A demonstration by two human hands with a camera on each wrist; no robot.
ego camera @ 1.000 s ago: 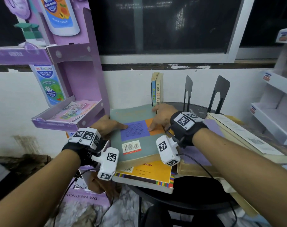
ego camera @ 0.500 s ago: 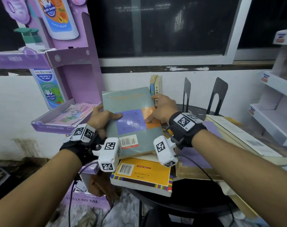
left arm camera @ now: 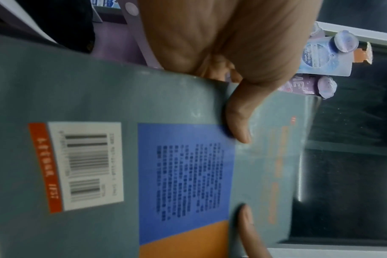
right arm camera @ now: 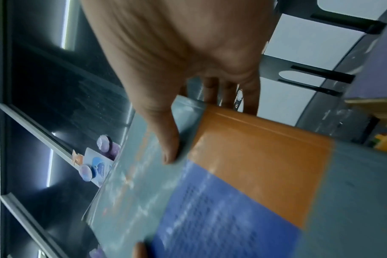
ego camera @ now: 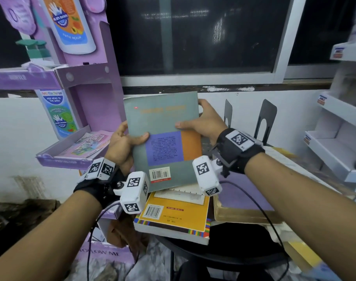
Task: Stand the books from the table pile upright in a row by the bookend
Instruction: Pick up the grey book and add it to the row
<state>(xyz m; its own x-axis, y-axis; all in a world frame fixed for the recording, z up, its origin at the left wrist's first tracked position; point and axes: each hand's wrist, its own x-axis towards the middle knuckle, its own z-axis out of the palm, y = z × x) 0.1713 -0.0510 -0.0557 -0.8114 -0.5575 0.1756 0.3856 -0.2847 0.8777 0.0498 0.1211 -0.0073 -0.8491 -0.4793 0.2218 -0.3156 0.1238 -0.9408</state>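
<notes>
A grey-green book (ego camera: 163, 126) (left arm camera: 188, 108) (right arm camera: 354, 183) with a blue and orange panel and a barcode is lifted and tilted up off the pile. My left hand (ego camera: 122, 142) (left arm camera: 236, 122) grips its left edge, thumb on the cover. My right hand (ego camera: 201, 122) (right arm camera: 168, 143) grips its right edge, thumb on the cover and fingers behind. Under it lies a yellow book (ego camera: 177, 218) on the round black table (ego camera: 223, 254). Two black metal bookends (ego camera: 264, 120) stand at the table's back. The upright books behind the lifted book are hidden.
A purple book (ego camera: 244, 197) lies to the right on a thick tan one, with more books and papers beyond. A purple cardboard display stand (ego camera: 87, 110) with a leaflet tray is close on the left. White shelves (ego camera: 335, 142) stand on the right. The wall and a dark window are behind.
The grey-green book lay flat on the pile a second ago. Both hands have raised it and tipped its top edge upward, nearer upright.
</notes>
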